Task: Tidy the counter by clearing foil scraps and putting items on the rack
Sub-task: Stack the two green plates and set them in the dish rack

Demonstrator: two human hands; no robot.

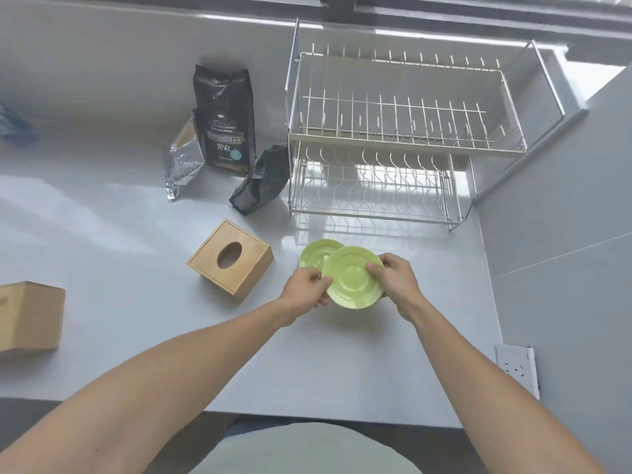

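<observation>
A green saucer [352,280] is held tilted just above the counter, my left hand [306,290] gripping its left rim and my right hand [396,278] its right rim. A second green saucer [314,254] lies behind it, partly covered. The two-tier wire dish rack [393,138] stands empty at the back right. A silver foil scrap [181,165] and a crumpled black foil scrap [263,181] lie either side of an upright black coffee bag [224,124].
A wooden tissue box [231,258] sits left of the saucers, and another wooden box [29,318] at the far left edge. A wall socket [518,367] is on the grey side wall at right. A blue packet [12,126] shows at far left.
</observation>
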